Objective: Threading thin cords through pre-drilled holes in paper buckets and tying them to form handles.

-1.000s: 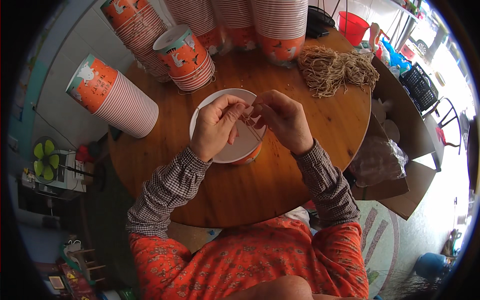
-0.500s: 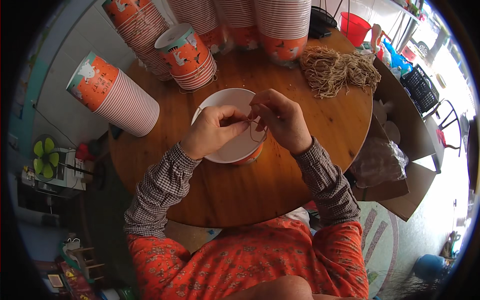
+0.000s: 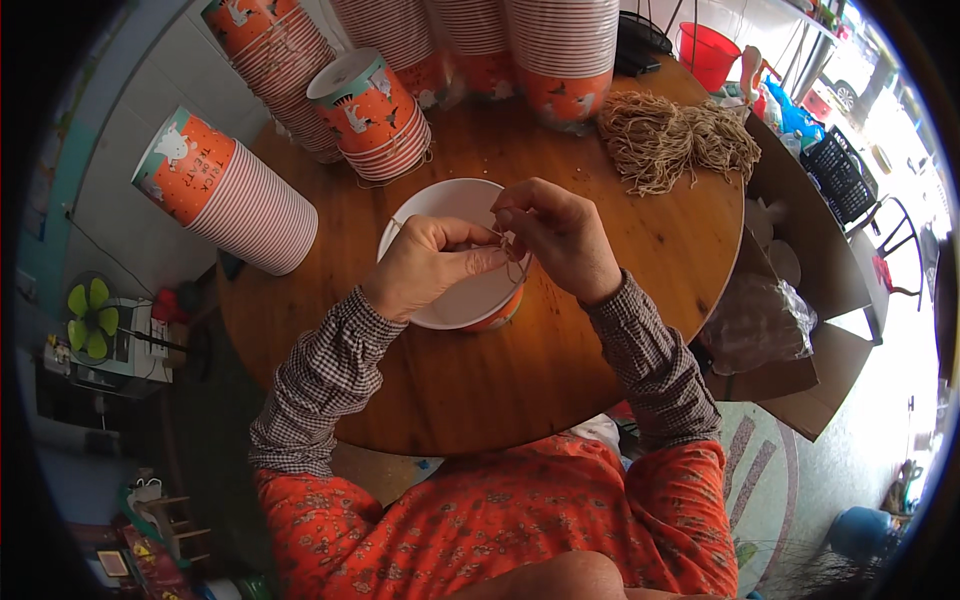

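An orange paper bucket (image 3: 455, 304) with a white inside stands on the round wooden table in front of me, its mouth facing up. Above its mouth, my left hand (image 3: 432, 258) pinches a thin tan string (image 3: 518, 268) between thumb and forefinger. Close by on the right, my right hand (image 3: 560, 238) grips the same string with its fingertips. A small loop of it hangs between the two hands, over the bucket's right rim. Another bit of string shows at the left rim. Whether it is knotted is too small to tell.
Stacks of orange buckets stand at the back, including a tilted stack (image 3: 225, 195) at the left and a shorter one (image 3: 375, 125). A bundle of tan strings (image 3: 675, 142) lies at the back right. An open cardboard box (image 3: 790, 340) sits beyond the table's right edge (image 3: 715, 290).
The fingertips have shifted slightly, and the string loop between them looks smaller and differently bent. Bucket and hands sit almost where they were.
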Motion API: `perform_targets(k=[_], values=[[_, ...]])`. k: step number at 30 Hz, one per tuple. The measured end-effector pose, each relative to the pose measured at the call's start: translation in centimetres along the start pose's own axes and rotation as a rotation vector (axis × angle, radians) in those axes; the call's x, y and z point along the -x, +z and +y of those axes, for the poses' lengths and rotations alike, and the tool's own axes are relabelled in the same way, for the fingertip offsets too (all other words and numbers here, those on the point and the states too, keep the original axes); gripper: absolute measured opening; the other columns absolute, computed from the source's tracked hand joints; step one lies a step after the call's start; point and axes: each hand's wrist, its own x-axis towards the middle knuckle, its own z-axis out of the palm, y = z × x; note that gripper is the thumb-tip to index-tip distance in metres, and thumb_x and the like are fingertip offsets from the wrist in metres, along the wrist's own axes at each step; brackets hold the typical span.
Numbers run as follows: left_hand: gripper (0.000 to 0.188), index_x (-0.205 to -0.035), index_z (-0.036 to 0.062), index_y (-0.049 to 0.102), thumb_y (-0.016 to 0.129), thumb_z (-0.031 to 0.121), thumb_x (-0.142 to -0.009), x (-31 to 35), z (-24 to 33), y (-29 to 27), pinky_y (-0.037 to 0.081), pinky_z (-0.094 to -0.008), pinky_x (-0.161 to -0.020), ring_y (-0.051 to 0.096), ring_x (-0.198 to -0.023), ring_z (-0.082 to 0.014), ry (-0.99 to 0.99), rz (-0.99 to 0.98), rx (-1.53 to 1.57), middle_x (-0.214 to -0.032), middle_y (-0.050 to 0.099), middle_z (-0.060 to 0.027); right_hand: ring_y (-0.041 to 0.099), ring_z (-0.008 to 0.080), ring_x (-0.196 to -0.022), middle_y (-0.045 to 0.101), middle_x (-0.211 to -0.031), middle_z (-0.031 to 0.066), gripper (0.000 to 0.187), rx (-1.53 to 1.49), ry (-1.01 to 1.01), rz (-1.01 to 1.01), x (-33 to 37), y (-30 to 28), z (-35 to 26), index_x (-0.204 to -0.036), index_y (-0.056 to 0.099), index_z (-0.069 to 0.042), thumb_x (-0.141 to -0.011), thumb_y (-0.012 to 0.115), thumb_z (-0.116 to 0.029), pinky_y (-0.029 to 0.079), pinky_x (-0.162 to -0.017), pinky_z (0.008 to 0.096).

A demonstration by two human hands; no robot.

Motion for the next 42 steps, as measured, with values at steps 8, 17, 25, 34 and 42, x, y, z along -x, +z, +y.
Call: perform_targets(k=[8,17,25,34,42], values=[[0.017,-0.098,0.0002,0.070,0.069,0.013,-0.089,0.5,-0.6,0.4,0.050,-0.0223,-0.076,0.063,-0.084,-0.0073,0.055,0.095,0.059,-0.090,0.070,-0.0034,0.059,0.0094,-0.074,0.059,-0.084,0.0039,0.017,0.064,-0.088,0.353,1.3,0.7,0.2,-0.103,0.059,0.000,-0.089,0.065,-0.006,0.049,-0.063,0.0244],[0.017,-0.098,-0.0015,0.070,0.067,0.013,-0.090,1.4,0.0,0.7,0.049,-0.0215,-0.077,0.062,-0.085,-0.0066,-0.053,0.140,0.129,-0.090,0.070,-0.0029,0.059,0.0213,-0.072,0.055,-0.081,0.0041,0.021,0.995,-0.532,0.357,4.5,3.5,1.3,-0.091,0.065,-0.007,-0.073,0.075,-0.013,0.048,-0.060,0.0331],[0.016,-0.099,-0.0031,0.068,0.068,0.010,-0.089,1.6,-1.3,1.0,0.051,-0.0205,-0.075,0.063,-0.083,-0.0069,0.060,0.161,0.073,-0.090,0.070,-0.0043,0.059,0.0213,-0.069,0.057,-0.079,0.0045,0.022,0.997,-0.521,0.396,4.2,3.9,1.5,-0.090,0.066,-0.008,-0.069,0.075,-0.008,0.048,-0.057,0.0334],[0.015,-0.101,-0.0014,0.065,0.066,0.009,-0.090,1.6,-1.1,1.5,0.040,-0.0141,-0.057,0.052,-0.068,0.0005,0.032,0.173,0.167,-0.086,0.066,0.0011,0.056,0.0212,-0.068,0.055,-0.079,0.0039,0.022,0.986,-0.562,0.336,4.7,3.8,1.4,-0.088,0.066,-0.008,-0.068,0.074,-0.006,0.046,-0.057,0.0334],[0.013,-0.097,0.0027,0.063,0.066,0.012,-0.089,1.2,-1.0,1.6,0.028,-0.0140,-0.048,0.039,-0.057,0.0028,-0.062,0.161,0.248,-0.078,0.059,0.0062,0.053,0.0227,-0.070,0.053,-0.079,0.0039,0.019,0.988,-0.531,0.294,4.9,3.8,1.0,-0.087,0.066,-0.009,-0.070,0.074,-0.006,0.042,-0.060,0.0352]])
